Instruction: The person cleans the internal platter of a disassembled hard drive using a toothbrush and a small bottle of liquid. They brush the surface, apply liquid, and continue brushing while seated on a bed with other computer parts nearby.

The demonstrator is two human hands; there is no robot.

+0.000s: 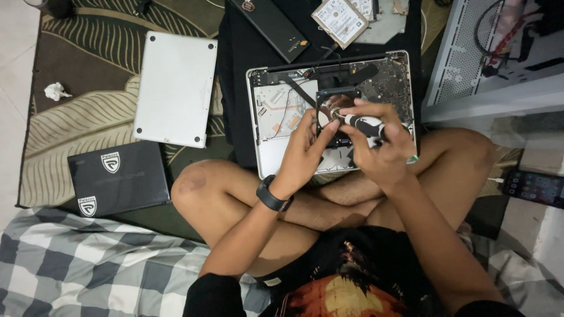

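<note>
Head view: left hand [305, 141] pinches narrowly on the edge of a black drive [335, 108] lifted over the opened laptop [276, 108]; right hand [379, 144] has its grip closed round a black-and-white screwdriver handle [364, 124], tip hidden at the drive. At 9 o'clock lies the silver bottom cover [175, 88]; at 12 a bare hard disk [339, 20]. A computer case [487, 64] crowds 2 o'clock; knees hem the near edge.

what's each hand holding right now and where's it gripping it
Left hand grips the black drive caddy by its left edge. Right hand holds a screwdriver by its black-and-white handle.
</note>
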